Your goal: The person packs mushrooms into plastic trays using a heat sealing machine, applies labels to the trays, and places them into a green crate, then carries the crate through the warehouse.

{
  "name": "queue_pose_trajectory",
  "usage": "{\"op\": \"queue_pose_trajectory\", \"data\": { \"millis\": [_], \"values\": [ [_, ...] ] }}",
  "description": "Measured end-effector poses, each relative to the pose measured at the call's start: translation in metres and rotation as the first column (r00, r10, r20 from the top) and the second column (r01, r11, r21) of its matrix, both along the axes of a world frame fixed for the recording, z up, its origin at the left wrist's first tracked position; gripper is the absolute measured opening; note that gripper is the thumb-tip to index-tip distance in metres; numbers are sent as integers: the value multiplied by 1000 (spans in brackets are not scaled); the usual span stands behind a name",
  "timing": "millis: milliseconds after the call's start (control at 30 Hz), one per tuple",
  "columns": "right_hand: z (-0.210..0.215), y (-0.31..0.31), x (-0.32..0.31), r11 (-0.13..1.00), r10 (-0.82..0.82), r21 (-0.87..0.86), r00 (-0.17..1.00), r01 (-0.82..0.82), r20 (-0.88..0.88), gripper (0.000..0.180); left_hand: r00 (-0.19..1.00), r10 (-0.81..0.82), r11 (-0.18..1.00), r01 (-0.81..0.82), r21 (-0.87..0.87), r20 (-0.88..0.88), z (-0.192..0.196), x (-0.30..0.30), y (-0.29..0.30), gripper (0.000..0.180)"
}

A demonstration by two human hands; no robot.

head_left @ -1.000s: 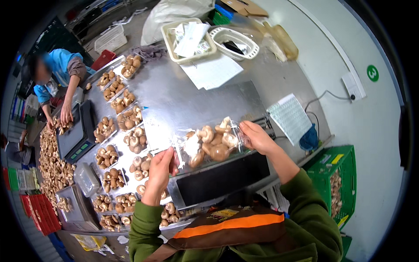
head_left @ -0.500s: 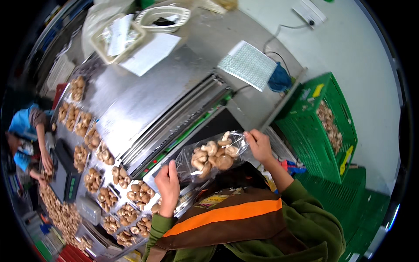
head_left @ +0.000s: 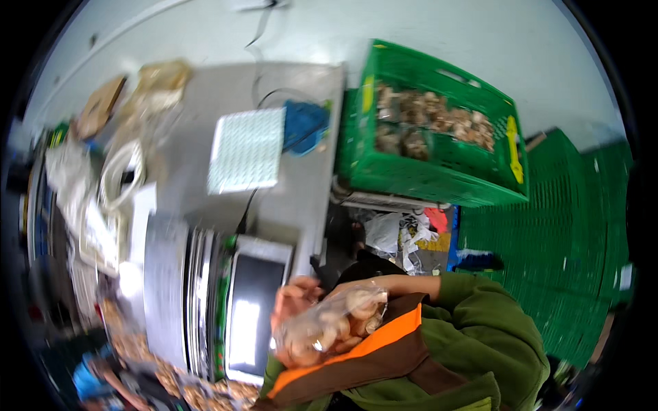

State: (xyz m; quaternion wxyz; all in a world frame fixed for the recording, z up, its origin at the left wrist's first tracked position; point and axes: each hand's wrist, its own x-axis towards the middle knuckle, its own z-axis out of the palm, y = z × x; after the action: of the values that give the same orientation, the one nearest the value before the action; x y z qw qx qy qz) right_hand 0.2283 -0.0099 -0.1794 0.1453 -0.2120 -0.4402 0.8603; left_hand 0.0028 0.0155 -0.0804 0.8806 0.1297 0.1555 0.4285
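A clear plastic bag of brown mushrooms [head_left: 336, 329] is tilted close in front of my apron. At its left end my left hand [head_left: 286, 305] is closed against the film, its fingers partly smeared by motion. My right forearm reaches leftward along the bag's far side, and my right hand [head_left: 344, 287] is near its upper edge. The right fingers are partly hidden and blurred, so their grip cannot be made out.
A green crate [head_left: 432, 175] with bagged mushrooms stands at the far right, beside stacked green crates [head_left: 528, 253]. Left of me is a bag sealer [head_left: 199, 301] with a dark panel. A patterned sheet [head_left: 247, 151] and blue cloth [head_left: 305, 127] lie on the metal table. A co-worker [head_left: 96, 377] is at lower left.
My view has swung right, toward the green crates. The mushroom bag, earlier stretched between both hands over the sealer's near side, is now against my apron, and my right hand has moved left.
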Motion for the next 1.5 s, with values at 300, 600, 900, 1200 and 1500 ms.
{"op": "queue_pose_trajectory", "data": {
  "millis": [300, 600, 900, 1200, 1500],
  "values": [
    [292, 92, 190, 670, -470, 742, 755, -33, 458, 78, 664, -748, 656, 741, -142, 10, 96, 203, 104, 40],
    [77, 102, 482, 455, -819, 544, 92, 705, 566, 70, 586, -469, 684, 714, 148, -660, 91, 250, 180, 26],
    [-39, 97, 466, 558, -448, 193, 98, 807, 889, 81, 173, -381, -57, 976, 209, -908, 150, 146, 188, 66],
    [93, 170, 426, 648, -747, 629, -195, -430, 636, 41, 547, -212, 351, 816, 459, -810, 188, -36, 81, 72],
    [199, 271, -5, 481, -562, 864, 704, -148, 433, 16, 391, 917, -43, 302, 952, -83, 281, -208, -102, 44]
  ]
}}
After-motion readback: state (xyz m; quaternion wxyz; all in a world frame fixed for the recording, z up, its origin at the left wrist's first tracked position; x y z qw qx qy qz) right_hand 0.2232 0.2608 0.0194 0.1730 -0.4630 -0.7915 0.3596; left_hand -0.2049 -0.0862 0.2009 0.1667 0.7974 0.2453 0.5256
